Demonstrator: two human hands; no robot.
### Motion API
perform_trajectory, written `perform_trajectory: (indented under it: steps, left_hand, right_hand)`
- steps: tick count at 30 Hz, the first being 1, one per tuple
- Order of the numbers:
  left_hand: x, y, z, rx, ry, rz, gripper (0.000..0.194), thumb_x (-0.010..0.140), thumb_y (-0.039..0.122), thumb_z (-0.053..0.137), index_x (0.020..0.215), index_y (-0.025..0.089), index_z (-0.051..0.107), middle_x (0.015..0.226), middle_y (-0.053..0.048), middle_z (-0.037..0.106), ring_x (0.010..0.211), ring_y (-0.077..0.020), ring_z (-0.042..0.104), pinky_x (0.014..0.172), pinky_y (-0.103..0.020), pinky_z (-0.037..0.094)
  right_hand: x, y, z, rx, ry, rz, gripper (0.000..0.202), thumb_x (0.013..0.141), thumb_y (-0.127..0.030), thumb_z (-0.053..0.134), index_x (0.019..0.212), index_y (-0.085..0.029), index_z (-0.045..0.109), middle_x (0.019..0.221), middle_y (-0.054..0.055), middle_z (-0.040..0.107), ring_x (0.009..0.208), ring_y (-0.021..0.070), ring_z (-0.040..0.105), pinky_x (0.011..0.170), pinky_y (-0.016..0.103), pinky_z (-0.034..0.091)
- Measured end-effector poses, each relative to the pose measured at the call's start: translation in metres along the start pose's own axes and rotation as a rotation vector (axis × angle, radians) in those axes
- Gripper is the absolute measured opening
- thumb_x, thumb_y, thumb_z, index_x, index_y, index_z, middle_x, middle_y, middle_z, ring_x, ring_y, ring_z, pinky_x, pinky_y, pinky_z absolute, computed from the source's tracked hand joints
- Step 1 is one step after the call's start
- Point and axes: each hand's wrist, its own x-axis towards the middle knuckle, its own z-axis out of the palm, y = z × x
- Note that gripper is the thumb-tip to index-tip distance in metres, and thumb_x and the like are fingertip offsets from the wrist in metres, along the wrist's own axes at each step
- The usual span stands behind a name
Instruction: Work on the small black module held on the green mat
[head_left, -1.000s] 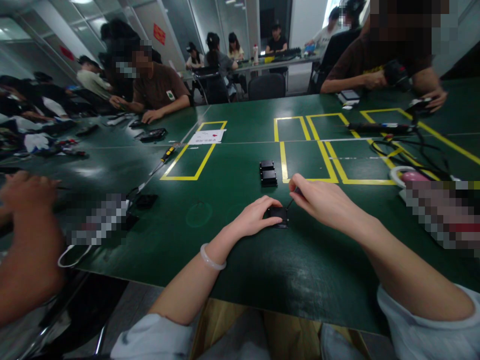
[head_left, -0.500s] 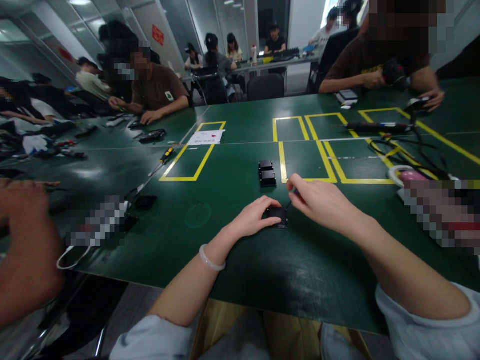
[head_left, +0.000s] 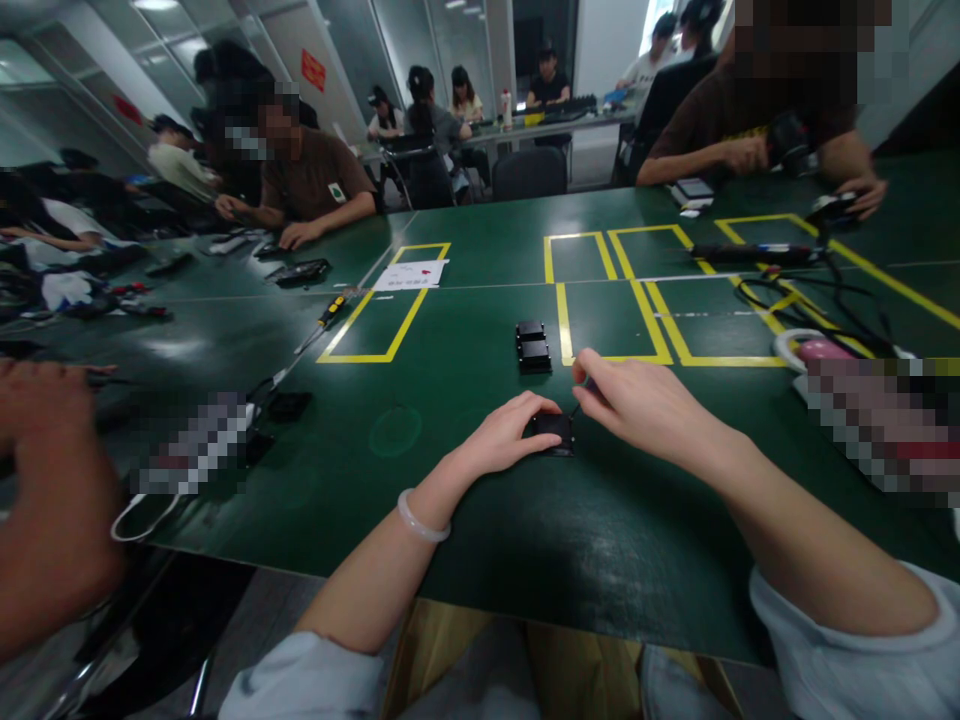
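Note:
On the green table (head_left: 465, 520) lies a small flat black part (head_left: 556, 432). Thumb and fingers of my left hand (head_left: 514, 432) grip it from its left side. At its upper right corner my right hand (head_left: 619, 393) pinches a thin dark tool (head_left: 576, 409), whose tip meets the part's edge; most of the tool is hidden in the fingers. Just beyond, another black piece (head_left: 533, 347), made of two blocks with small pegs at the sides, stands on the table untouched.
Yellow tape frames (head_left: 566, 325) mark the table beyond my hands. A yellow-black screwdriver (head_left: 331, 311) and a white paper (head_left: 411, 275) lie to the left. Cables (head_left: 832, 300) lie on the right. Co-workers sit across, and a person's arm (head_left: 56, 490) is at the left edge.

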Motion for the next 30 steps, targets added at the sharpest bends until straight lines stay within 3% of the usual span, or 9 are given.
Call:
perform_trajectory:
  steps: [22,30]
  left_hand:
    - [0.0004,0.0011,-0.0010,-0.004,-0.011,-0.005,0.033,0.091,0.042,0.058,0.117,0.021,0.057,0.110,-0.007,0.060,0.105,-0.0236,0.058,0.092,-0.036,0.045]
    - [-0.0001,0.0015,-0.0012,-0.006,-0.011,-0.004,0.034,0.092,0.041,0.058,0.119,0.022,0.056,0.111,-0.006,0.059,0.105,-0.0231,0.057,0.092,-0.036,0.045]
  right_hand:
    - [0.0000,0.0023,0.0030,-0.022,0.006,-0.010,0.019,0.094,-0.029,0.036,0.105,-0.019,0.048,0.078,0.004,0.066,0.063,0.0184,0.060,0.052,0.027,0.025]
    - [0.0014,0.0021,0.0032,-0.053,-0.010,0.000,0.020,0.096,-0.035,0.036,0.099,-0.020,0.050,0.076,0.004,0.066,0.064,0.0196,0.061,0.052,0.027,0.024]
